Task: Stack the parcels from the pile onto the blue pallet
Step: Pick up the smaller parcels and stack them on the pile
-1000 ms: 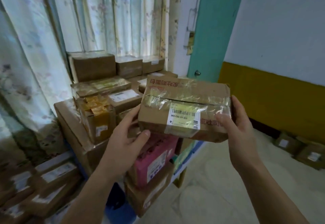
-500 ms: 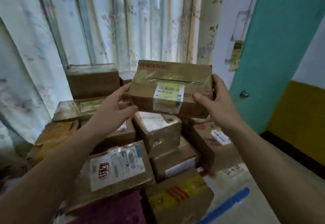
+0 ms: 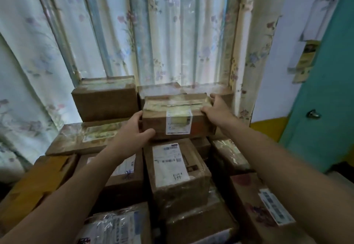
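Floral curtain (image 3: 134, 33) behind; left hand (image 3: 132, 128), right hand (image 3: 216, 109) outstretched, gripping taped parcel (image 3: 178, 117) ends.

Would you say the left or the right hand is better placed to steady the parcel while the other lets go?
Probably the left hand: it grips the parcel at its near lower corner, thumb across the front face. The right hand only grips the top right edge.

My left hand (image 3: 132, 130) hides the near left corner of the parcel (image 3: 178, 117) — its label (image 3: 179, 121) is too blurred to read. My forearms cover parts of the stacked boxes (image 3: 172, 172) below, and the bottom edge crops the front ones.
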